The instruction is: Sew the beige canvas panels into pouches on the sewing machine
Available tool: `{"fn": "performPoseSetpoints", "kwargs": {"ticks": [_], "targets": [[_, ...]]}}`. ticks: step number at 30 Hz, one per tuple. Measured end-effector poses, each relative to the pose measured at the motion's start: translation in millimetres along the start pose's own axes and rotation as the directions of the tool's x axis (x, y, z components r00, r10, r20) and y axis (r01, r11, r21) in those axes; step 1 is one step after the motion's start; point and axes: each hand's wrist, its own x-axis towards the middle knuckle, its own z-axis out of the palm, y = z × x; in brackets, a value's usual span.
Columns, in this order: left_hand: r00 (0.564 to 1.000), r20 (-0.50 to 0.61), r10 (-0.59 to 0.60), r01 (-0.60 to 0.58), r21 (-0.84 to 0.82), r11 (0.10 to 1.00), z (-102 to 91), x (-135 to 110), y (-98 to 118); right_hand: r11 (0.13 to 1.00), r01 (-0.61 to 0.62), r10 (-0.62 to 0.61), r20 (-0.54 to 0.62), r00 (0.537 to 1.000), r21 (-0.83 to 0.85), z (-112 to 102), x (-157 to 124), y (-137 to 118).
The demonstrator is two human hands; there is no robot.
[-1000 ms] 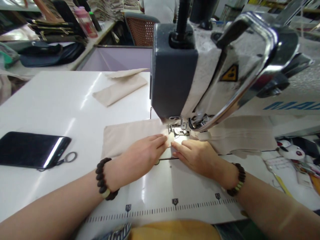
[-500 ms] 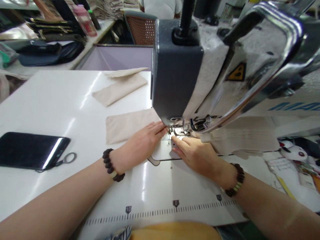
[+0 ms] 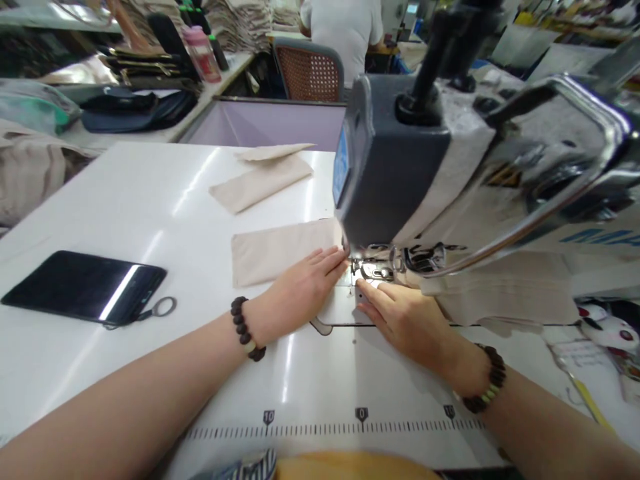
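Observation:
My left hand (image 3: 305, 283) lies flat with its fingers stretched out, pressing on the beige fabric piece (image 3: 270, 252) beside the needle area of a sewing machine (image 3: 400, 160). Under the machine head, the presser foot (image 3: 373, 269) sits over the lit metal plate (image 3: 337, 307). My right hand (image 3: 405, 313) rests to the right of that plate, fingers extended and index fingertip close to the foot. Whatever lies beneath its palm is hidden. Behind it, a stack of beige fabric pieces (image 3: 510, 290) lies under the machine arm.
On the left of the white table (image 3: 200, 373) lies a black phone (image 3: 85, 287) with a ring strap. Two folded beige pieces (image 3: 265, 183) lie farther back. A pink bottle (image 3: 201, 53) and dark pouches (image 3: 140, 110) stand on a side bench. A person (image 3: 340, 33) sits beyond a chair (image 3: 310, 70).
My view has swung a little left and up, so the table and machine appear shifted right and more background shows. Both hands keep nearly the same place beside the presser foot.

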Motion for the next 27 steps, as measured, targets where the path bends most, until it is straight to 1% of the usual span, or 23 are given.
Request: {"fn": "performPoseSetpoints", "kwargs": {"ticks": [2, 3, 6, 7, 9, 11, 12, 14, 15, 16, 17, 18, 20, 21, 22, 24, 27], "targets": [[1.000, -0.013, -0.012, 0.013, 0.054, 0.998, -4.0, -2.0, 4.0, 1.000, 0.008, -0.007, -0.021, 1.000, 0.006, 2.5, -1.8, 1.4], [0.999, 0.000, -0.032, 0.032, 0.081, 0.996, -6.3, -2.8, 5.6, 1.000, 0.013, -0.012, -0.037, 0.999, 0.010, 3.8, -2.4, 2.3], [0.985, 0.065, -0.161, 0.151, 0.135, 0.979, -9.9, -3.4, 5.1, 0.998, 0.055, -0.052, -0.091, 0.995, 0.027, 7.0, -1.9, 4.6], [0.974, 0.053, -0.220, 0.211, 0.140, 0.967, -9.1, -3.0, 2.6, 0.996, 0.078, -0.073, -0.114, 0.991, 0.036, 7.1, -1.3, 4.7], [0.945, -0.020, -0.327, 0.327, 0.134, 0.935, -4.9, -2.1, -5.1, 0.990, 0.130, -0.119, -0.155, 0.981, 0.061, 3.9, -1.0, 3.7], [0.913, -0.085, -0.398, 0.406, 0.124, 0.905, 0.6, -1.9, -12.9, 0.981, 0.173, -0.156, -0.174, 0.972, 0.087, -5.5, -4.0, 2.4], [0.905, -0.091, -0.415, 0.424, 0.120, 0.898, 2.9, -2.3, -15.7, 0.978, 0.187, -0.170, -0.173, 0.970, 0.090, -12.6, -7.3, 2.5], [0.908, -0.070, -0.413, 0.419, 0.112, 0.901, 5.7, -4.0, -18.0, 0.978, 0.200, -0.187, -0.171, 0.967, 0.063, -30.4, -16.8, 6.4], [0.913, -0.063, -0.404, 0.409, 0.106, 0.907, 6.2, -5.1, -17.7, 0.980, 0.200, -0.194, -0.189, 0.963, 0.014, -39.6, -22.4, 10.5], [0.918, -0.062, -0.392, 0.396, 0.099, 0.913, 6.3, -6.2, -16.6, 0.983, 0.183, -0.185, -0.179, 0.966, -0.028, -48.1, -28.0, 15.9], [0.924, -0.066, -0.377, 0.382, 0.092, 0.919, 6.2, -7.3, -15.0, 0.991, 0.096, -0.112, -0.197, 0.974, -0.089, -55.2, -33.2, 22.2], [0.928, -0.076, -0.365, 0.371, 0.085, 0.925, 5.9, -8.2, -13.3, 0.987, 0.027, -0.058, -0.191, 0.980, -0.157, -60.2, -37.5, 28.9], [0.935, -0.095, -0.340, 0.348, 0.077, 0.934, 5.6, -9.8, -10.0, 0.956, -0.096, 0.031, -0.230, 0.973, -0.279, -63.7, -42.9, 41.2], [0.940, -0.102, -0.325, 0.334, 0.079, 0.939, 5.6, -10.4, -8.5, 0.941, -0.171, 0.093, -0.265, 0.960, -0.291, -62.5, -44.0, 46.0], [0.945, -0.106, -0.310, 0.319, 0.086, 0.944, 5.6, -10.9, -7.0, 0.938, -0.209, 0.132, -0.275, 0.952, -0.275, -60.2, -44.1, 49.5], [0.952, -0.109, -0.287, 0.298, 0.104, 0.949, 5.5, -12.0, -4.3, 0.943, -0.240, 0.174, -0.272, 0.946, -0.231, -54.7, -42.6, 52.8], [0.957, -0.111, -0.269, 0.281, 0.120, 0.952, 4.9, -14.2, -0.9, 0.941, -0.247, 0.185, -0.258, 0.948, -0.230, -51.3, -39.5, 51.3]]}}
